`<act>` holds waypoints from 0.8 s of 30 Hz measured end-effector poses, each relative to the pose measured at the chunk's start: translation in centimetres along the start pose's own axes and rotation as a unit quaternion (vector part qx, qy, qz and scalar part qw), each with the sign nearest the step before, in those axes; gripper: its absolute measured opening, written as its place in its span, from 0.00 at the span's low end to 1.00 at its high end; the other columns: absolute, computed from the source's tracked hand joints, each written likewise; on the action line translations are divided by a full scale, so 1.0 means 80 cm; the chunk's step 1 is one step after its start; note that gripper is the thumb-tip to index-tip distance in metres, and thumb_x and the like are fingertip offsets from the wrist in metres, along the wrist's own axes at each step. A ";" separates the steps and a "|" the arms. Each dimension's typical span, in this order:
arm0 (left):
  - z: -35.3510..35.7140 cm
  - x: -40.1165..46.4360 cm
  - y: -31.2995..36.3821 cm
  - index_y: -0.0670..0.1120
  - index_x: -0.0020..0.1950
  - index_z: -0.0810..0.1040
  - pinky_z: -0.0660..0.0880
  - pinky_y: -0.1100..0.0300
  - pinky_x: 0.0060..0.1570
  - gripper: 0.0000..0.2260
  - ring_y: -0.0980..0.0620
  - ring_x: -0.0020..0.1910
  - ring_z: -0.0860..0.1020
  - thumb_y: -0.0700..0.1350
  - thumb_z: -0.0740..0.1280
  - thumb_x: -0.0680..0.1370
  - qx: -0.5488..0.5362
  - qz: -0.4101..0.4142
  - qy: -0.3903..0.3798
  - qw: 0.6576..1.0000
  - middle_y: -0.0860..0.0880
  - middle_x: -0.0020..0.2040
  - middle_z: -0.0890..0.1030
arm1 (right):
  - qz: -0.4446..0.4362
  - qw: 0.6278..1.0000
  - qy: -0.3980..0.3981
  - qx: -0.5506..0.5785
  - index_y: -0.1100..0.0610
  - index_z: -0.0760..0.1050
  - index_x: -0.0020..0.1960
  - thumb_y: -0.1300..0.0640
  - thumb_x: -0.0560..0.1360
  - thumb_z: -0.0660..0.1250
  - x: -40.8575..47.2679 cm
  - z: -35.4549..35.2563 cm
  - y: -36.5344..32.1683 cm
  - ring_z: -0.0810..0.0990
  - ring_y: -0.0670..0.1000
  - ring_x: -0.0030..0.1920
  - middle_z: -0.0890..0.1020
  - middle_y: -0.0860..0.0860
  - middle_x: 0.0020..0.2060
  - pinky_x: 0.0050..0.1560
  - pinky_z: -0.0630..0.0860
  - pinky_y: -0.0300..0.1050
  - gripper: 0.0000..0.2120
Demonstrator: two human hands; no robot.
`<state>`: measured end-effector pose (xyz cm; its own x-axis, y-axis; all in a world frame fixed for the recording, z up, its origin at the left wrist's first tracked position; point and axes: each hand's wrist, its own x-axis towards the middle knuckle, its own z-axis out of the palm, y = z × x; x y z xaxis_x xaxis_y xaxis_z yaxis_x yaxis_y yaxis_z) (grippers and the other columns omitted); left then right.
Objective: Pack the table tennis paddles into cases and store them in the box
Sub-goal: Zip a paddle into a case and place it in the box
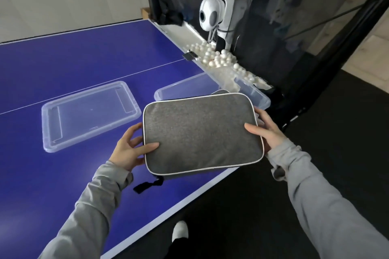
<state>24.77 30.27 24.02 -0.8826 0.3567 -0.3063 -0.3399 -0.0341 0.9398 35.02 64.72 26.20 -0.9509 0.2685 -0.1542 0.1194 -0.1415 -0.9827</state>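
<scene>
A grey fabric paddle case (pixel 202 132) with white piping is held flat above the near right corner of the blue table. My left hand (pixel 130 149) grips its left edge, thumb on top. My right hand (pixel 265 130) grips its right edge the same way. A black strap (pixel 147 186) dangles from the case's near left corner. Behind the case stands a clear plastic box (pixel 179 88), partly hidden by it. A second grey case corner (pixel 220 91) peeks out just beyond the held one. No paddle is visible.
The clear box lid (pixel 88 115) lies flat on the blue table (pixel 63 69) to the left. Several white balls (pixel 216 59) fill a tray along the table's far right edge, under a white ball machine (pixel 212 14). A dark net frame stands at the right; my foot (pixel 180 231) is below.
</scene>
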 end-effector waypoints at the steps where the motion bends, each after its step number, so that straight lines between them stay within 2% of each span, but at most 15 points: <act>1: 0.007 0.008 0.002 0.60 0.55 0.75 0.79 0.45 0.43 0.27 0.50 0.46 0.82 0.37 0.75 0.63 -0.005 0.004 0.005 1.000 0.49 0.48 0.83 | 0.000 1.000 -0.001 -0.006 0.40 0.76 0.55 0.58 0.63 0.73 0.014 -0.007 -0.005 0.84 0.49 0.47 0.85 0.48 0.45 0.43 0.79 0.41 0.24; 4: 0.029 0.036 0.005 0.60 0.55 0.74 0.78 0.45 0.46 0.26 0.50 0.45 0.82 0.33 0.73 0.67 -0.015 0.011 0.026 0.999 0.47 0.49 0.82 | 0.006 0.999 -0.007 -0.031 0.39 0.76 0.53 0.56 0.62 0.73 0.060 -0.026 -0.017 0.81 0.52 0.52 0.84 0.47 0.47 0.53 0.76 0.47 0.22; 6: 0.042 0.058 0.006 0.60 0.55 0.74 0.78 0.44 0.46 0.26 0.49 0.45 0.81 0.33 0.73 0.68 -0.024 0.011 0.040 0.999 0.47 0.49 0.81 | 0.011 0.999 -0.007 -0.043 0.39 0.76 0.54 0.57 0.64 0.72 0.095 -0.039 -0.023 0.81 0.51 0.52 0.84 0.47 0.46 0.56 0.75 0.49 0.21; 10: 0.068 0.108 0.012 0.58 0.56 0.73 0.77 0.44 0.46 0.25 0.49 0.43 0.81 0.33 0.73 0.68 -0.043 0.006 0.056 0.997 0.46 0.47 0.81 | 0.023 0.998 -0.030 -0.049 0.39 0.78 0.52 0.57 0.65 0.71 0.163 -0.060 -0.039 0.84 0.49 0.45 0.85 0.48 0.43 0.46 0.80 0.42 0.19; 12: 0.083 0.134 0.018 0.56 0.58 0.72 0.78 0.47 0.41 0.26 0.51 0.40 0.81 0.32 0.73 0.68 -0.055 -0.001 0.069 0.996 0.47 0.45 0.81 | 0.034 0.998 -0.028 -0.049 0.42 0.77 0.54 0.57 0.64 0.71 0.194 -0.074 -0.047 0.84 0.49 0.45 0.86 0.49 0.43 0.42 0.80 0.40 0.21; 14: 0.100 0.157 0.024 0.55 0.58 0.72 0.79 0.55 0.33 0.26 0.53 0.38 0.82 0.32 0.73 0.68 -0.070 -0.006 0.078 0.994 0.48 0.45 0.81 | 0.039 0.997 -0.025 -0.055 0.44 0.75 0.58 0.57 0.63 0.71 0.224 -0.090 -0.056 0.84 0.48 0.45 0.85 0.48 0.45 0.41 0.80 0.39 0.24; 16: 0.118 0.175 0.027 0.55 0.60 0.70 0.78 0.58 0.32 0.27 0.53 0.41 0.80 0.32 0.73 0.68 -0.077 -0.010 0.089 0.993 0.49 0.48 0.80 | 0.050 0.996 -0.024 -0.068 0.46 0.73 0.61 0.57 0.63 0.71 0.252 -0.102 -0.064 0.83 0.49 0.47 0.84 0.49 0.47 0.45 0.79 0.42 0.27; 18: 0.136 0.190 0.026 0.54 0.63 0.68 0.78 0.57 0.34 0.30 0.53 0.43 0.79 0.33 0.73 0.68 -0.072 -0.013 0.105 0.992 0.50 0.50 0.79 | 0.063 0.993 -0.038 -0.087 0.45 0.72 0.62 0.56 0.63 0.72 0.277 -0.112 -0.072 0.83 0.49 0.48 0.83 0.51 0.49 0.49 0.77 0.45 0.28; 20: 0.151 0.198 0.021 0.52 0.66 0.66 0.78 0.55 0.38 0.32 0.52 0.44 0.78 0.32 0.74 0.68 -0.064 -0.017 0.122 0.990 0.48 0.52 0.78 | 0.084 0.991 -0.043 -0.092 0.45 0.73 0.62 0.57 0.63 0.72 0.296 -0.116 -0.073 0.83 0.48 0.46 0.82 0.51 0.49 0.47 0.77 0.45 0.28; 22: 0.162 0.207 0.013 0.47 0.69 0.66 0.77 0.48 0.47 0.34 0.48 0.47 0.77 0.31 0.74 0.67 -0.042 -0.019 0.152 0.987 0.45 0.56 0.75 | 0.098 0.989 -0.039 -0.098 0.48 0.72 0.64 0.63 0.66 0.71 0.314 -0.118 -0.068 0.84 0.46 0.43 0.82 0.48 0.47 0.42 0.79 0.42 0.28; 24: 0.168 0.215 0.000 0.44 0.70 0.66 0.76 0.44 0.54 0.36 0.45 0.50 0.76 0.32 0.76 0.65 -0.007 -0.024 0.187 0.982 0.46 0.59 0.73 | 0.109 0.986 -0.043 -0.118 0.51 0.71 0.64 0.66 0.70 0.69 0.328 -0.117 -0.056 0.83 0.50 0.45 0.81 0.51 0.47 0.46 0.80 0.45 0.26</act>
<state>13.94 48.97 20.81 -0.9220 -0.0101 -0.3871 -0.3865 -0.0396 0.9214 12.23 81.31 25.58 -0.9148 0.1721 -0.3654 0.3773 0.0411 -0.9252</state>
